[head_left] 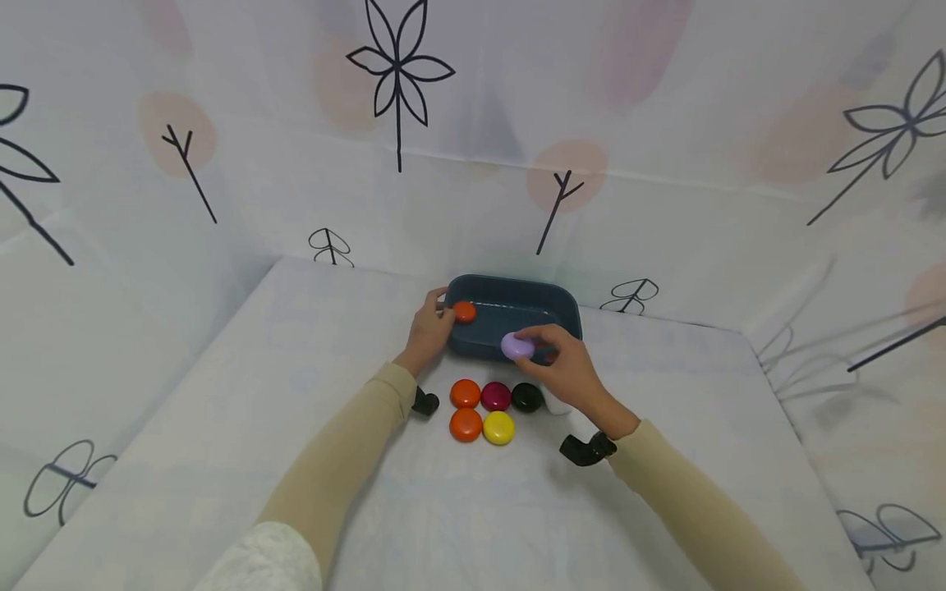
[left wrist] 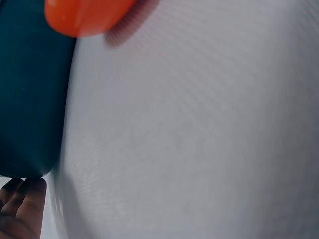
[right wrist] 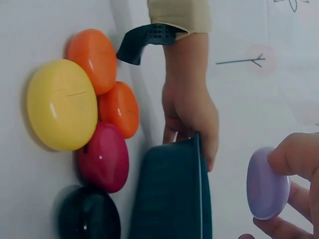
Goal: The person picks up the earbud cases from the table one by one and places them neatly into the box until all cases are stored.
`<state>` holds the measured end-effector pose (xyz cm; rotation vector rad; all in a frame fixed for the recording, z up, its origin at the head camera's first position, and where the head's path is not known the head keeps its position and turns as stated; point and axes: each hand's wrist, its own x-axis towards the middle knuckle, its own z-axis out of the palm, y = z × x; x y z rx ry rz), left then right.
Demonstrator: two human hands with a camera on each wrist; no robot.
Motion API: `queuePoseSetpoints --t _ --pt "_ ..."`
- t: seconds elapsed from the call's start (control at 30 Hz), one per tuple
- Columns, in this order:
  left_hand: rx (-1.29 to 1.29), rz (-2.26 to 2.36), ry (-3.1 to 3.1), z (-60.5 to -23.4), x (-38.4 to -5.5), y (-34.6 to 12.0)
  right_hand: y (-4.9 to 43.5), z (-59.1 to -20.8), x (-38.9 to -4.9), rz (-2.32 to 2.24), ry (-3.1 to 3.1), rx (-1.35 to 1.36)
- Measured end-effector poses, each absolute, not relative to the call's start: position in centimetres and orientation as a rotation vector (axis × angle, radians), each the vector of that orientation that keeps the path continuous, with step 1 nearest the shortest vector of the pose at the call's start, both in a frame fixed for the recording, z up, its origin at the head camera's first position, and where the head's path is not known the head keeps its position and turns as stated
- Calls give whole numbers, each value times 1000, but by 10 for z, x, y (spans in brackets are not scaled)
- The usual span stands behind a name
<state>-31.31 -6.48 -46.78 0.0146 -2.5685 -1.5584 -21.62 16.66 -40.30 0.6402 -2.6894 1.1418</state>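
Observation:
My right hand (head_left: 569,373) pinches a smooth lavender disc (head_left: 517,345) between thumb and fingers, over the near side of a dark teal tray (head_left: 510,287). The right wrist view also shows this lavender disc (right wrist: 267,184), clear of the tray wall (right wrist: 167,194). At the tray's left end my left hand (head_left: 430,332) grips the rim, its thumb over the edge and its fingers along the outside. Inside the tray, an orange disc (head_left: 464,312) lies by that thumb. A reddish piece (head_left: 552,357) near the right hand is mostly hidden.
In front of the tray lie two orange discs (head_left: 466,425), a magenta disc (head_left: 496,396), a black disc (head_left: 527,397) and a yellow disc (head_left: 498,428). A white item (head_left: 556,402) is partly covered by the right hand. Behind the tray hangs a patterned cloth (head_left: 473,205).

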Motion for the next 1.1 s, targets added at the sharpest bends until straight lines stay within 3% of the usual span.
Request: queuePoseSetpoints --t 1.1 --pt "5 -1598 -2556 -473 -317 -67 197 -434 -163 966 -2871 677"
